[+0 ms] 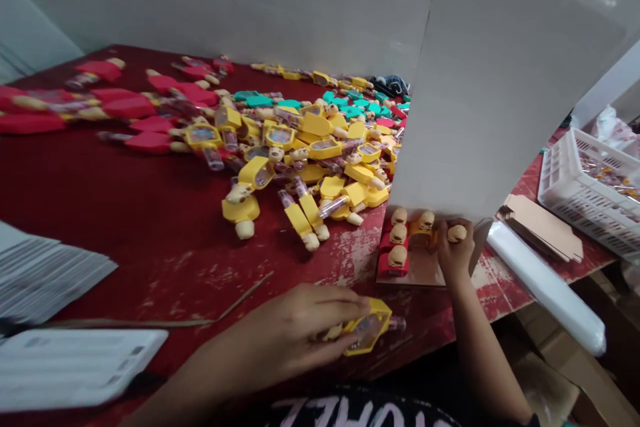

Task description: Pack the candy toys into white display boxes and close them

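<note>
At the desk (165,247) edge: left hand (310,317) gripping yellow toy (373,330); right hand (457,263) closed around beige-headed piece (457,233) inside box (423,267); brushing fingers could tip its neighbour (426,221).

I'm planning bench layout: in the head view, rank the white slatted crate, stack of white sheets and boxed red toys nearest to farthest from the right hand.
From the right hand:
1. Boxed red toys: left side of the box.
2. White slatted crate: to the right.
3. Stack of white sheets: far left.
</note>
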A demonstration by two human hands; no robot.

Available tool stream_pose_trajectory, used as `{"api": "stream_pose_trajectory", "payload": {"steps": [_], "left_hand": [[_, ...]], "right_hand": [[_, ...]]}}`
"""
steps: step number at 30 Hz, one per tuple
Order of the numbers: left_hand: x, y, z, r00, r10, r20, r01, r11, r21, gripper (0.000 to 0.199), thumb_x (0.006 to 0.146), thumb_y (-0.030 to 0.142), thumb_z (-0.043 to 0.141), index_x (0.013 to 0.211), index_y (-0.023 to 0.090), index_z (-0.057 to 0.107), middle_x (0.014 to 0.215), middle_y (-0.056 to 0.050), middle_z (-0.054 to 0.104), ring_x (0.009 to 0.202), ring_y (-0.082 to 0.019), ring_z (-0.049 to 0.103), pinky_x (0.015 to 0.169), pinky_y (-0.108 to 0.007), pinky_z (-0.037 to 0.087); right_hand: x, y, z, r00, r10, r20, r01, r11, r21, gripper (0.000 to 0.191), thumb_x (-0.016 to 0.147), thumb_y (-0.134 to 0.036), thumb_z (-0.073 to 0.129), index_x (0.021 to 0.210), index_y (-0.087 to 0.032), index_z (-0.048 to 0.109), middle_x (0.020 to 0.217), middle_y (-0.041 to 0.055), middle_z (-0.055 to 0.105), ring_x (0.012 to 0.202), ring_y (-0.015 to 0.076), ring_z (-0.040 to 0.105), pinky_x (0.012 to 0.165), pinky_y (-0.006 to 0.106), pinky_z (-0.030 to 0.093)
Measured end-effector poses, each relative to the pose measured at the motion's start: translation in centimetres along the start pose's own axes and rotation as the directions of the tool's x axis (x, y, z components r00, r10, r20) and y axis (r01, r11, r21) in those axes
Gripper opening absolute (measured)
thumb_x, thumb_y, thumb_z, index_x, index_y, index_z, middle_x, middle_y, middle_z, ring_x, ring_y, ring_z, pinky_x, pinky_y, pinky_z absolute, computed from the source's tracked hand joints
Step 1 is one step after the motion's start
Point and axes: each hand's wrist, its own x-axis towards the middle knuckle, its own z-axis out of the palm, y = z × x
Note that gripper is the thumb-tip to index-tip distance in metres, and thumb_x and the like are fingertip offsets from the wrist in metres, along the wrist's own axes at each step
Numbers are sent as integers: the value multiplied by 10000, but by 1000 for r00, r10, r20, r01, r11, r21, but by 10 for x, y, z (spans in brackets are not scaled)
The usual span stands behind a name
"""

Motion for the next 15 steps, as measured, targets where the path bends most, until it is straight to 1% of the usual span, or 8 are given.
{"api": "stream_pose_trajectory", "payload": {"steps": [3,5,6,8,9,10,13,15], "left_hand": [[3,1,9,997,-56,46,58,997,-54,214,924,249,437,982,237,642,929,7,671,842,-90,636,754,-157,506],[6,3,16,991,-86,101,93,993,-70,173,899,186,466,881,213,636,874,6,643,770,-87,615,684,-152,483],[8,4,21,989,-72,131,82,994,-72,154,882,159,482,833,199,622,844,6,626,722,-87,596,631,-154,461],[15,8,30,988,21,155,-9,997,-78,114,859,150,505,797,185,593,809,5,602,650,-93,552,553,-177,410],[19,10,34,987,81,142,-69,994,-86,99,860,164,502,807,186,583,808,3,595,636,-97,536,537,-191,390],[24,13,38,984,130,125,-119,988,-95,103,868,177,487,815,190,574,805,4,588,631,-100,525,535,-201,377],[37,17,48,979,153,138,-141,986,-95,179,901,171,400,806,206,548,787,15,566,658,-97,526,579,-195,388],[44,13,55,969,168,182,-156,984,-81,202,909,161,376,810,214,544,780,28,567,663,-78,543,607,-161,413]], "right_hand": [[-14,-19,-25,975,-198,-98,187,976,-109,598,772,-568,577,1120,-88,501,1052,198,546,1022,324,534,821,519,479],[-28,-39,-49,944,-330,-20,329,944,-33,826,721,-681,568,1275,-88,413,1207,227,466,1170,357,450,921,557,438],[-34,-50,-61,909,-397,130,388,917,89,857,713,-709,552,1304,-111,391,1209,206,482,1168,335,471,921,515,467],[-43,-65,-79,739,-525,422,412,848,334,782,732,-672,571,1303,-166,401,1148,149,560,1090,269,556,876,405,530],[-45,-69,-85,671,-564,481,399,821,407,713,749,-630,592,1283,-190,421,1105,125,593,1042,247,589,850,373,547],[-43,-70,-89,663,-582,471,389,805,447,638,771,-590,598,1258,-207,445,1063,108,614,998,234,610,824,360,558],[-24,-57,-87,857,-478,190,388,844,371,391,879,-456,498,1189,-218,507,979,89,629,927,222,629,763,384,570],[-5,-42,-79,925,-379,35,366,909,198,320,903,-329,459,1183,-188,525,1013,108,631,963,218,620,784,386,565]]}}
